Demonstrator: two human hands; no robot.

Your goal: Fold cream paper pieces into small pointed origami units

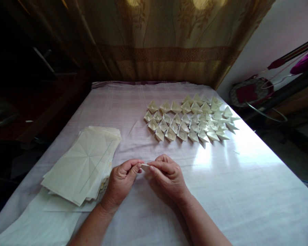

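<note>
A small piece of folded white paper (145, 166) is pinched between my two hands, just above the cloth. My left hand (123, 179) grips its left end between thumb and fingers. At its right end, the thumb and forefinger of my right hand (169, 174) press on it. Most of the paper is hidden by the fingers. Beyond my right hand, several folded paper boats (170, 134) stand in close rows. To the left of my left hand lies a thick stack of cream paper sheets (84, 160), the top one creased in a star pattern.
A pale checked cloth (113, 99) covers the table. White paper or cloth (41, 222) lies beneath the stack at the near left. A gold curtain (154, 41) hangs behind the far edge. A round bag-like thing (251, 91) is off the table's right side.
</note>
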